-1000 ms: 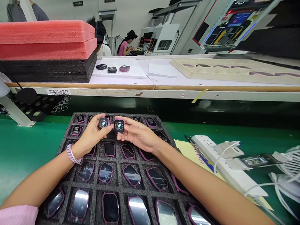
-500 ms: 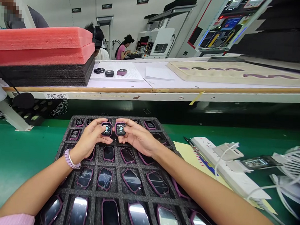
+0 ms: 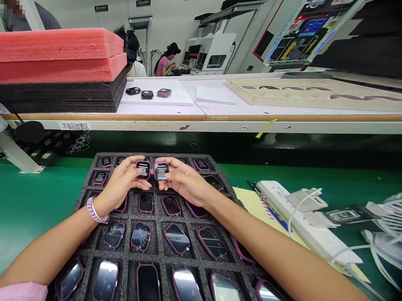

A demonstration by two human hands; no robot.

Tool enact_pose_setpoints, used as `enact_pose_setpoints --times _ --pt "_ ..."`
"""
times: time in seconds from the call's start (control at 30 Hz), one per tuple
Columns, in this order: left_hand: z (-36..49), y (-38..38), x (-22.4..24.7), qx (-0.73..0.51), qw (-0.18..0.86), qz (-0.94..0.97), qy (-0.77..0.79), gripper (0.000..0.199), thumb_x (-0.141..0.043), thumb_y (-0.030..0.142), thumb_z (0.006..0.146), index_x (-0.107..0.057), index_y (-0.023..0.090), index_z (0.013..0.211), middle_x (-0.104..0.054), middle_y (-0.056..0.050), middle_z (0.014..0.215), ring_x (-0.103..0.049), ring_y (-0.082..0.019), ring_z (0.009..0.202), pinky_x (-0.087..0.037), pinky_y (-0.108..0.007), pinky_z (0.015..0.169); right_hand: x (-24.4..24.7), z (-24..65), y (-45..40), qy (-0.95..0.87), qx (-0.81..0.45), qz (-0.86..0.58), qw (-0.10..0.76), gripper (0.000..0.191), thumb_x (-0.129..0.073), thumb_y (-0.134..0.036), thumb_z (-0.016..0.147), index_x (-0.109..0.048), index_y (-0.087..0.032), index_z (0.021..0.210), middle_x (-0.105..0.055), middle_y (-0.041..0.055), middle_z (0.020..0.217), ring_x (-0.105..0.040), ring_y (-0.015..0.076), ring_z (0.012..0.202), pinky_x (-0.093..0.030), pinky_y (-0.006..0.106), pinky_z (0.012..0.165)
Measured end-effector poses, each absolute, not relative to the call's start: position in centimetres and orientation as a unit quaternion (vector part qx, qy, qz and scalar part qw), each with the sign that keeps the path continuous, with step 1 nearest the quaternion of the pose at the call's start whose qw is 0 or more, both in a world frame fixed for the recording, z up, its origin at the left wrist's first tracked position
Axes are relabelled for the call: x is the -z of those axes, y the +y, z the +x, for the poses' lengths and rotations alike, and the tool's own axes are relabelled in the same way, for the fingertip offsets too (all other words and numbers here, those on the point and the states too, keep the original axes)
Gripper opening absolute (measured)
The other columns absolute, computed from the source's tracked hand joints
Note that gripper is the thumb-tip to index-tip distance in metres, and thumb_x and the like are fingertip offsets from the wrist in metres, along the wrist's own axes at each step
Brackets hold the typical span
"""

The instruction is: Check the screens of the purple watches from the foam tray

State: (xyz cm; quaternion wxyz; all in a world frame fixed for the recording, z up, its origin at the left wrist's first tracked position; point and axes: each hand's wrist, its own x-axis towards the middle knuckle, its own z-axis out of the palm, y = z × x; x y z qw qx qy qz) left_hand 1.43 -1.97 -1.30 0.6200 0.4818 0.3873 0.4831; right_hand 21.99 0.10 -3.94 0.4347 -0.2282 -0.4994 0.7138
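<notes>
White label (image 3: pixel 74 126) on the bench's front rail (image 3: pixel 222 126) reads 不良品放置区; black wall plaques (image 3: pixel 101 8) carry white characters, too small to read; two held smartwatches (image 3: pixel 143 169) show lines of white text on their screens, also illegible.

Watches (image 3: pixel 143 169): glossy glass faces; smooth pink rims with a slight sheen, material not determinable. Tray (image 3: pixel 126 256): black foam, matt, rough and porous. Stacked sheets beyond the near surface: pink foam (image 3: pixel 55 44) and black foam (image 3: pixel 63 95), both matt, open-celled. Near surface (image 3: pixel 25 214): green, smooth, semi-gloss, rubber-like mat. Far surface (image 3: pixel 203 108): white, smooth, low sheen, edged by a wood strip (image 3: pixel 105 116) with a varnished look. Power strip (image 3: pixel 304 217): white plastic, smooth, matt. Yellow paper (image 3: pixel 268 215): flat, matt.
</notes>
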Motion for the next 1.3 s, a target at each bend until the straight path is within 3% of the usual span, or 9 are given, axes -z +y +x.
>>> enact_pose_setpoints --times 0.23,0.47,0.67,0.93,1.3 --pt "1.49 -2.0 1.4 -0.482 0.605 0.503 0.385 0.058 -0.069 0.026 0.076 -0.05 0.016 0.13 -0.064 -0.004 0.096 -0.071 -0.015 0.064 -0.062 -0.026 0.064 4.08 21.92 0.08 -0.507 -0.705 -0.234 0.436 0.045 -0.083 -0.028 0.081 -0.06 -0.018 0.119 -0.069 0.0072 0.108 -0.067 0.0144 0.07 -0.052 0.026 0.066" --pt "1.55 -2.1 1.42 -0.474 0.596 0.521 0.387 0.048 -0.068 0.025 0.074 -0.054 0.016 0.119 -0.064 -0.004 0.102 -0.071 -0.015 0.063 -0.062 -0.025 0.063 4.14 21.94 0.05 -0.527 -0.694 -0.232 0.433 0.043 -0.082 -0.029 0.084 -0.059 -0.018 0.119 -0.066 0.001 0.087 -0.064 0.0129 0.065 -0.052 0.025 0.063" --pt "1.55 -2.04 1.52 -0.471 0.59 0.528 0.39 0.044 -0.07 0.026 0.073 -0.053 0.017 0.112 -0.063 -0.005 0.107 -0.072 -0.015 0.064 -0.063 -0.026 0.063 3.81 21.88 -0.17 -0.54 -0.685 -0.236 0.429 0.045 -0.078 -0.018 0.079 -0.058 -0.018 0.12 -0.065 0.0006 0.09 -0.063 0.0123 0.066 -0.05 0.025 0.063" --pt "1.59 -2.01 1.55 -0.467 0.58 0.54 0.392 0.04 -0.071 0.029 0.074 -0.053 0.017 0.107 -0.064 -0.004 0.103 -0.071 -0.015 0.061 -0.062 -0.024 0.058 3.86 21.84 -0.28 -0.539 -0.688 -0.232 0.428 0.045 -0.078 -0.018 0.08 -0.058 -0.018 0.12 -0.064 0.0012 0.093 -0.061 0.0118 0.066 -0.05 0.025 0.063" --pt "1.58 -1.93 1.85 -0.487 0.597 0.523 0.364 0.049 -0.07 0.015 0.066 -0.053 0.018 0.112 -0.065 -0.003 0.102 -0.073 -0.015 0.068 -0.064 -0.026 0.069 3.96 21.84 -0.18 -0.539 -0.681 -0.229 0.439 0.05 -0.081 -0.015 0.074 -0.058 -0.019 0.119 -0.063 0.0013 0.097 -0.059 0.0115 0.068 -0.05 0.024 0.065"
